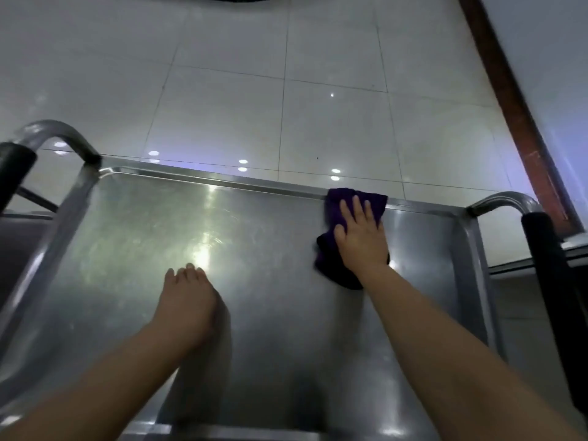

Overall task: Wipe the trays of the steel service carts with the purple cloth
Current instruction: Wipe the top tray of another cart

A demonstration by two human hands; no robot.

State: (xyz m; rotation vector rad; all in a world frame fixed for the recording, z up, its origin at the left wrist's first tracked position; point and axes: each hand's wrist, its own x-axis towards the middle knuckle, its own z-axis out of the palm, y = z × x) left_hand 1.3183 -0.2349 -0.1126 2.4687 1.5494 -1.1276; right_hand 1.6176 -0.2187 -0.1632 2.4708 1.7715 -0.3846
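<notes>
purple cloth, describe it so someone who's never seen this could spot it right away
Start from the steel cart tray that fills the lower part of the view, then follow its far rim towards the right. The purple cloth lies there, crumpled, under the flat right hand. It is the only coloured, soft thing on the bare grey metal.

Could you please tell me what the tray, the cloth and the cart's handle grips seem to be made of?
Tray: likely stainless steel, brushed, with fine scratches and glare. Cloth: soft purple fabric, perhaps microfibre, bunched in folds. Grip: matt black, possibly rubber or foam.
</notes>
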